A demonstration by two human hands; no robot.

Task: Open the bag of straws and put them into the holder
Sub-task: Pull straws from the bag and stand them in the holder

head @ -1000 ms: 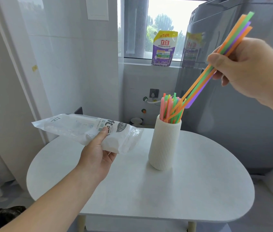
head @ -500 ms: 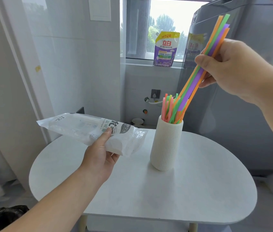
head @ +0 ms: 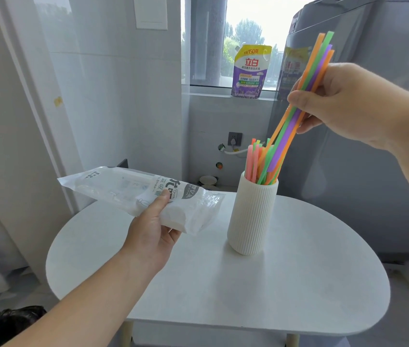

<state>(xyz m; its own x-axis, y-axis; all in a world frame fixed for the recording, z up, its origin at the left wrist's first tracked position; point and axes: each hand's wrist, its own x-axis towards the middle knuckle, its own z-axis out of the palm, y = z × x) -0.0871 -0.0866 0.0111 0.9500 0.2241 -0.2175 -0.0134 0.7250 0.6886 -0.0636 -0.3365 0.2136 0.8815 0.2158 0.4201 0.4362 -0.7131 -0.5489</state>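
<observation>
A white ribbed holder (head: 251, 216) stands upright on the round white table (head: 298, 284), with several pink, green and orange straws (head: 254, 161) poking out of its mouth. My right hand (head: 353, 106) pinches a bundle of long orange, green and purple straws (head: 286, 131), tilted, with their lower ends inside the holder's mouth. My left hand (head: 153, 229) grips the clear plastic straw bag (head: 133, 194) left of the holder, above the table; the bag looks flat and its contents cannot be made out.
A grey fridge (head: 373, 171) stands close behind the table on the right. A purple refill pouch (head: 249, 71) sits on the window sill. Tiled wall and a door frame lie to the left. A wall socket (head: 234, 139) is behind the holder.
My right hand has come down and leftward, bringing the straw bundle more upright and sliding its lower ends into the holder. My left hand and the bag have stayed put.
</observation>
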